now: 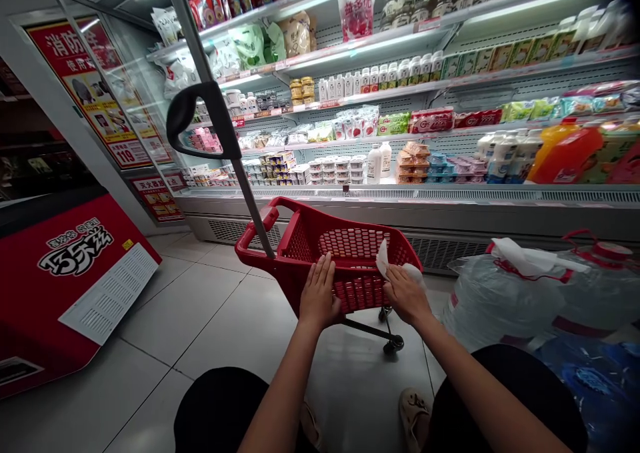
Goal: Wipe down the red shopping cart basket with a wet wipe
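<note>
A red plastic shopping cart (350,276) with perforated sides stands before me on dark casters. My left hand (320,293) lies against its near side, fingers stretched out together toward the rim and nothing held. Farther right along the same side, my right hand (404,293) presses a white wipe (383,259) to the cart near the rim. Part of the wipe sticks up past the fingers, and the rest shows beside the hand. The inside bottom of the cart is mostly hidden by its near wall.
Behind the cart runs a refrigerated display (320,193) stocked with drinks and yogurts. A metal pole with a black handle (215,119) rises at the cart's left end. Large water bottles (505,293) stand on the right; a red freezer (75,286) is at left on the tiled floor.
</note>
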Available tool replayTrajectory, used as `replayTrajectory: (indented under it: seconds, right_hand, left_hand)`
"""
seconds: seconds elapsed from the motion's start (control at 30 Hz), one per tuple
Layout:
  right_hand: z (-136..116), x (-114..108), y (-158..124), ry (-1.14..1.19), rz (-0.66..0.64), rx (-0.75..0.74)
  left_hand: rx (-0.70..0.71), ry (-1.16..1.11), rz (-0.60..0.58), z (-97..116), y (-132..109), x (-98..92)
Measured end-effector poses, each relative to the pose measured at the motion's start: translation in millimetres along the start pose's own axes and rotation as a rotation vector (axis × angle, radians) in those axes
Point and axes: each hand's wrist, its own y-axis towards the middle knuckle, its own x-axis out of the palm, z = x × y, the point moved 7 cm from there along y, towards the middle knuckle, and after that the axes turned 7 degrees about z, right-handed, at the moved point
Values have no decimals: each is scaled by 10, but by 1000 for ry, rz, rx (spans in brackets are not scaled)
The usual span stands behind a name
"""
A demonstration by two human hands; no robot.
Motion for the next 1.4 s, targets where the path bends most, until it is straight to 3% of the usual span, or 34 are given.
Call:
replayTrajectory:
  seconds: [0.1,0.27,0.33,0.43,0.6,0.67,0.8,1.0,1.07,1.13,1.3,1.4]
  right_hand:
    - [-150,66,93,0,-38,42]
    - [-930,184,248,99,-33,-102]
    - [-1072,161,248,141,-17,-144]
    - [-927,95,195,153,-28,-163]
    - [-278,-7,103,48,-28,-64]
    - [-135,-22,83,28,-19,-34]
    - [-218,-19,98,3,11,-1]
    - [-932,32,182,68,17,-108]
    - [-1027,30,169,103,13,-156]
    - [-954,20,121,114,0,-177]
    - [-405,-70,-78,37,-14,-120]
    - [-223,-145,-174,5,-4,-77]
  left_hand:
    - [-1,-25,-1,39,11,25]
    - [0,-26,8,55,11,59]
    - [9,-24,3,41,1,49]
    - [37,-19,-20,11,-11,10]
    - [36,-22,-35,-75,23,-44]
    - [35,-23,-40,-94,44,-33]
    - [3,-19,-10,-92,68,2]
    - [-25,-43,26,-72,41,25]
    - [-2,-52,11,-92,31,4]
    - [28,-59,-9,-116,26,-28]
    - [35,-52,-23,-182,51,-79]
    - [14,-18,-23,-204,91,-59]
